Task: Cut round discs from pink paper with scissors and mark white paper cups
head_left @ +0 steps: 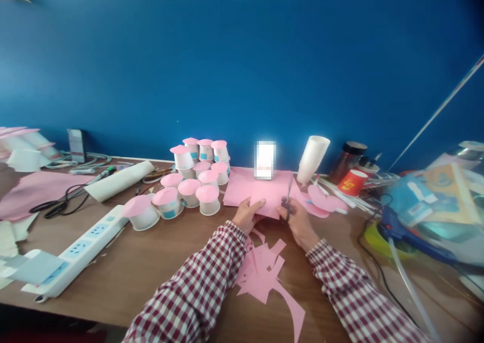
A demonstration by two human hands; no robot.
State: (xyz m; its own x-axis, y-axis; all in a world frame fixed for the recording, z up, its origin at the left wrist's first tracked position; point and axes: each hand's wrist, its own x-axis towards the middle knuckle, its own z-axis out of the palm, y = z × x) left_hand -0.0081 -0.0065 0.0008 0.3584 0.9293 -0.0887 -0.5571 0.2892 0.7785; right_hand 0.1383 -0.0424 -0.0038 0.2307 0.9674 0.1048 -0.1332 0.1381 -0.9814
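My left hand (249, 213) grips the near edge of a pink paper sheet (260, 194), its thumb lying on top. My right hand (298, 222) is closed on the handles of a pair of scissors (289, 194), whose blades point away from me at the sheet's right side. More pink paper lies under and behind the sheet. Between my forearms is a heap of pink paper scraps (262, 272). Several cut pink paper pieces with rounded edges (319, 199) lie just right of my right hand.
Upside-down paper cups with pink tops (207, 199) stand in a group at left, beside a white power strip (79, 252) and a stack of cups (121, 181). Another cup stack (313, 159), a red cup (352, 182) and a blue glue gun (412, 237) are at right.
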